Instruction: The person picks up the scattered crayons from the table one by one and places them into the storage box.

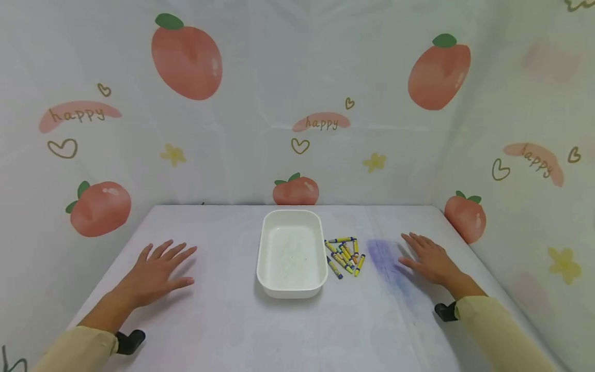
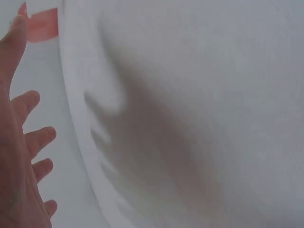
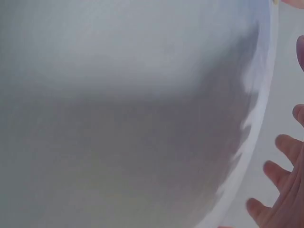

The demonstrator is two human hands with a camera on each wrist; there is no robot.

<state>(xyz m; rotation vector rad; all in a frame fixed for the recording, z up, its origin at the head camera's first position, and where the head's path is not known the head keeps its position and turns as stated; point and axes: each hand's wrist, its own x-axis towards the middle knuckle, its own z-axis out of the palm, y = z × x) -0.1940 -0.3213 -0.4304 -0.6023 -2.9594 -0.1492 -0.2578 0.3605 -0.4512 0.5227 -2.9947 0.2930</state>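
Observation:
A white rectangular tray [image 1: 292, 294] stands at the middle of the table. Just right of it lies a loose pile of several crayons [image 1: 344, 254] in yellow and blue wrappers. My left hand [image 1: 155, 274] hovers over the table's left side, fingers spread, holding nothing. In the left wrist view that hand [image 2: 19, 152] shows at the left edge, above its shadow. Over the right side hangs my right hand [image 1: 431, 261], fingers extended and nothing in it, to the right of the crayons. The right wrist view shows its fingers [image 3: 278, 173] at the right edge.
The white-covered table [image 1: 209, 320] carries a bluish-purple stain [image 1: 388, 263] between the crayons and my right hand. A white curtain [image 1: 260, 103] printed with peaches, hearts and "happy" hangs behind and along both sides. Dark wrist mounts [image 1: 130, 342] show at both sleeves.

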